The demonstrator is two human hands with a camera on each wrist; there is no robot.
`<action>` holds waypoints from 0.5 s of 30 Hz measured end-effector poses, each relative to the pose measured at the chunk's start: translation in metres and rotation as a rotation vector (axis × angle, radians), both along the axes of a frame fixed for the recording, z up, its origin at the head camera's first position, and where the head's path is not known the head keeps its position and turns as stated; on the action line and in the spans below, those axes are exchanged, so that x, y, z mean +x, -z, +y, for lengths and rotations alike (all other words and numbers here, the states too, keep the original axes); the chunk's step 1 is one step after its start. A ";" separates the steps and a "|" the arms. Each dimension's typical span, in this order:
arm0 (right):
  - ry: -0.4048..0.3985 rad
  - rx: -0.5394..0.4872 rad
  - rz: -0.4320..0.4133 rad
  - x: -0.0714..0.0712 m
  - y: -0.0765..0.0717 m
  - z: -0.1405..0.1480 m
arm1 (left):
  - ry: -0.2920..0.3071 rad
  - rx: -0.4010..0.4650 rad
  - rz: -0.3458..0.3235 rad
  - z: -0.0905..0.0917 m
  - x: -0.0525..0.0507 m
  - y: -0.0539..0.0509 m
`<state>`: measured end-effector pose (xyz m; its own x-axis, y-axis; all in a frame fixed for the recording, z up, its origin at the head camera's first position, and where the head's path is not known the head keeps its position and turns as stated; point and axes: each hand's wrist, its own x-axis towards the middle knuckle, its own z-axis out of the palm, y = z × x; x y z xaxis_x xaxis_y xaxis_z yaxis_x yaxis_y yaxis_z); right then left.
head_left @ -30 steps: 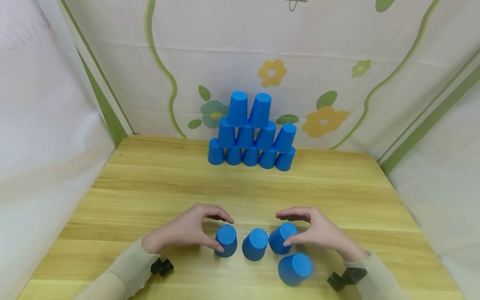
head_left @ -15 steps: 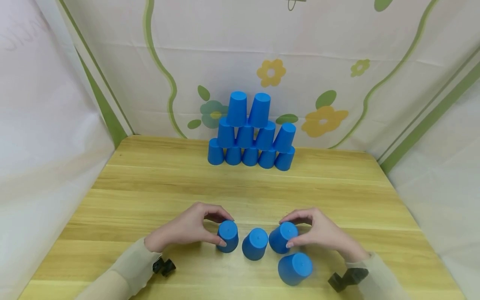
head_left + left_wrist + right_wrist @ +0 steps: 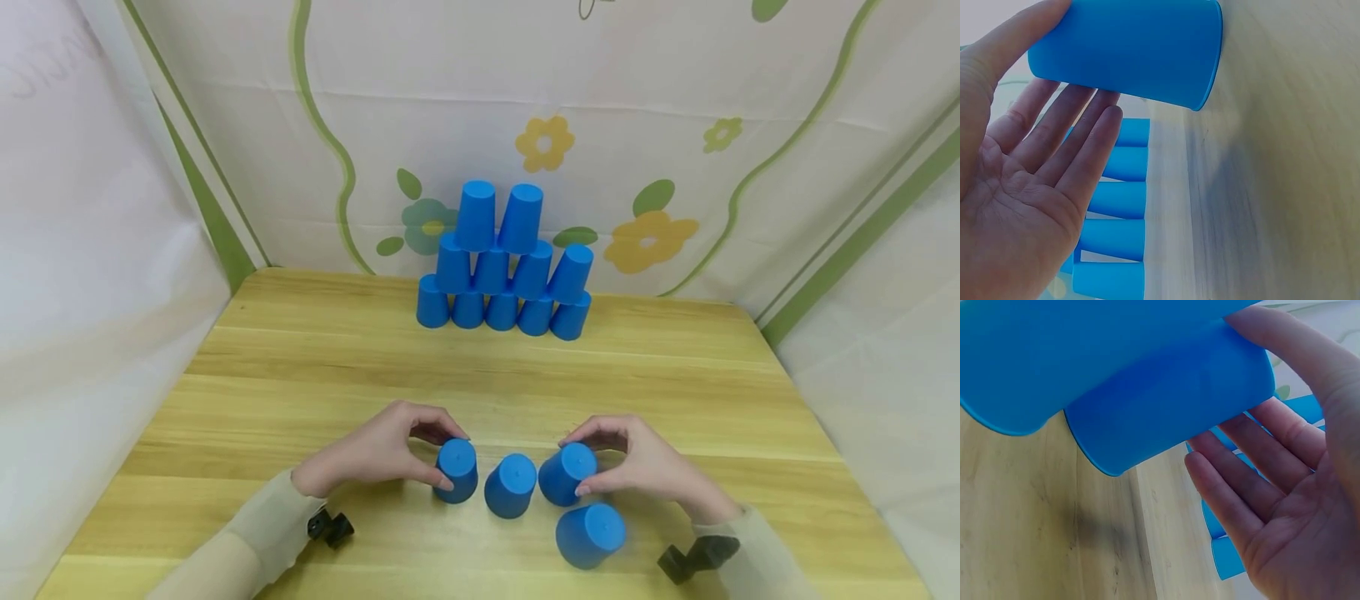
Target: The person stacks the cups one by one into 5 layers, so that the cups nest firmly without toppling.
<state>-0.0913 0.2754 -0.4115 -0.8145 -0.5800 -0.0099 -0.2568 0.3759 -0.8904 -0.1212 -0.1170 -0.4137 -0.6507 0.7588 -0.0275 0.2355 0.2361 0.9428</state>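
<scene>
Four blue cups stand upside down near the front of the table. My left hand (image 3: 382, 446) grips the leftmost cup (image 3: 457, 471) between thumb and fingers; the left wrist view shows the thumb on one side of that cup (image 3: 1129, 50) and the fingertips on the other. My right hand (image 3: 637, 458) pinches another cup (image 3: 567, 473) the same way, and in the right wrist view this cup (image 3: 1179, 394) lies between thumb and fingers. Between the two held cups is a third cup (image 3: 511, 486). The fourth cup (image 3: 590, 536) stands nearer the front, below my right hand.
At the table's back, several upside-down blue cups form a stack (image 3: 491, 271) of three levels, with two cups on top. Behind it hangs a white curtain (image 3: 450, 67) with flower prints, and more curtain closes both sides of the wooden table (image 3: 337, 358).
My left hand has closed round the leftmost cup, which has shifted slightly back and to the right. My right fingers have drawn in against their cup.
</scene>
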 end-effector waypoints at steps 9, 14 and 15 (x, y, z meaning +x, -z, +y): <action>0.078 -0.007 0.053 -0.010 -0.008 0.005 | 0.012 0.008 0.005 0.000 -0.001 -0.001; 0.098 -0.016 0.111 -0.018 -0.015 0.006 | 0.015 0.014 0.005 0.000 -0.001 -0.001; 0.101 -0.017 0.123 -0.019 -0.016 0.006 | 0.016 0.016 0.005 0.000 0.000 -0.001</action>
<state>-0.1101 0.2812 -0.3954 -0.8630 -0.4947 0.1023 -0.3258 0.3903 -0.8611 -0.1217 -0.1170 -0.4129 -0.6388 0.7693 -0.0123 0.2434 0.2172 0.9453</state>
